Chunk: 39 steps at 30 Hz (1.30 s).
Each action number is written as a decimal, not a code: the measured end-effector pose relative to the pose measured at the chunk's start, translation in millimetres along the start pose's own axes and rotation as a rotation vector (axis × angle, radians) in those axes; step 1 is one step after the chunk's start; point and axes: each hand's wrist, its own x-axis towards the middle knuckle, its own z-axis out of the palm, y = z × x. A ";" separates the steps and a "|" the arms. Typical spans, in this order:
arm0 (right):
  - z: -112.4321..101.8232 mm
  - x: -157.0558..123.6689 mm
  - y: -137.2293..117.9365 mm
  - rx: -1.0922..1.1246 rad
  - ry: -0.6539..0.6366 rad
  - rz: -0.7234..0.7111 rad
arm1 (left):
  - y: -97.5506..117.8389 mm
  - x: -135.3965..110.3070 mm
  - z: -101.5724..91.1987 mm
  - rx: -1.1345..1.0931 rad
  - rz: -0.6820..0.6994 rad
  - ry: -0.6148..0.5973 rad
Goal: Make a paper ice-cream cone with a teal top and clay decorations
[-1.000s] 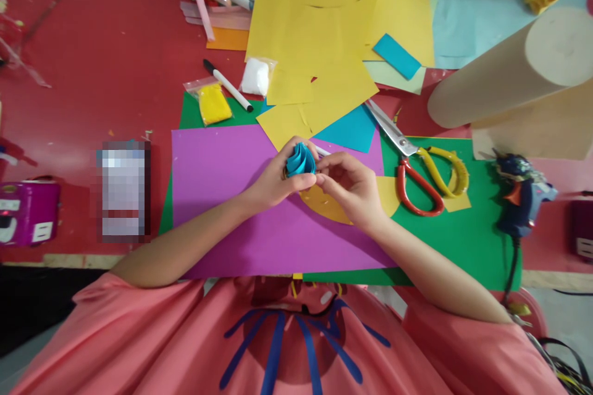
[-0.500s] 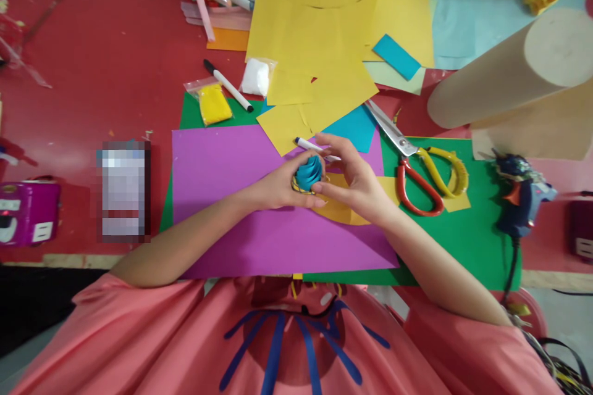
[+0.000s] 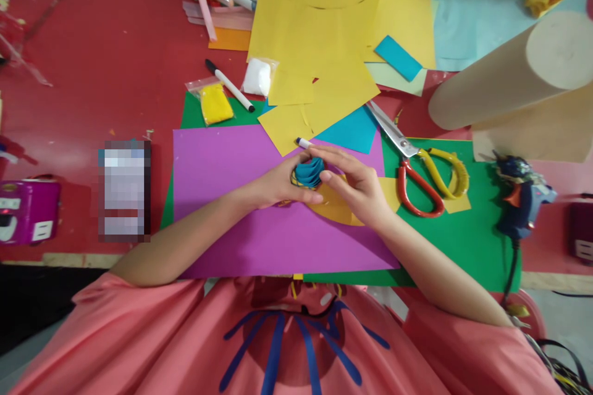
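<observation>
My left hand (image 3: 282, 182) is wrapped round a blue paper roll (image 3: 309, 171) with several curved, overlapping layers and a yellow edge underneath. On the roll's other side, my right hand (image 3: 354, 182) has its thumb and forefinger at the blue layers. Both hands are above a purple sheet (image 3: 217, 197) and an orange-yellow paper piece (image 3: 340, 207). Just beyond the fingers lies a white marker (image 3: 303, 142), mostly hidden by my right hand.
Scissors (image 3: 407, 151) with red and yellow handles lie right of my hands. Farther right are a blue glue gun (image 3: 519, 203) and a thick cardboard tube (image 3: 491, 74). Yellow sheets (image 3: 319, 31) cover the back. A phone-like blurred rectangle (image 3: 124, 191) lies left.
My right forefinger has come down and left onto the top of the blue roll. The blue layers have turned a little and lie flatter. My left hand keeps its hold.
</observation>
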 end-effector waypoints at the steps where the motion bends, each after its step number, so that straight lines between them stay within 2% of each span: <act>1: -0.2 0.4 0.2 -0.011 0.029 -0.007 | -0.2 0.7 -0.1 0.008 0.024 0.009; 4: -1.7 1.2 -0.9 -0.040 0.101 0.007 | 1.6 3.4 1.1 0.054 0.144 0.018; 6: -3.6 1.9 -2.7 -0.023 0.106 0.040 | 3.2 4.6 2.1 0.101 0.182 0.011; 12: -8.4 4.2 -6.2 0.077 0.064 0.094 | 1.4 1.7 1.8 0.195 0.184 0.016; 16: -8.5 4.1 -6.8 0.071 0.070 0.088 | -0.9 -2.2 0.9 0.197 0.109 -0.014; 23: -9.0 1.6 -11.0 0.077 0.060 0.114 | 9.0 1.4 0.7 0.335 0.271 0.093; 28: -15.5 3.0 -12.8 0.068 0.127 0.126 | 10.4 1.0 -0.9 0.180 0.213 0.124; 32: -30.7 3.1 -24.1 -0.036 0.282 0.088 | 8.6 1.1 -1.1 -0.089 0.125 0.190; 35: -50.9 -9.9 -41.7 -0.102 0.428 0.097 | 11.3 1.5 -1.1 -0.249 0.039 0.259; 36: -60.7 -19.0 -48.0 -0.179 0.412 0.142 | 12.7 1.7 -1.3 -0.280 0.015 0.266; 38: -86.3 -46.0 -58.1 -0.464 0.520 0.229 | 15.0 2.0 -1.8 -0.318 0.008 0.249; 39: -102.2 -63.7 -60.9 -0.660 0.545 0.349 | 15.6 2.3 -2.0 -0.326 0.019 0.232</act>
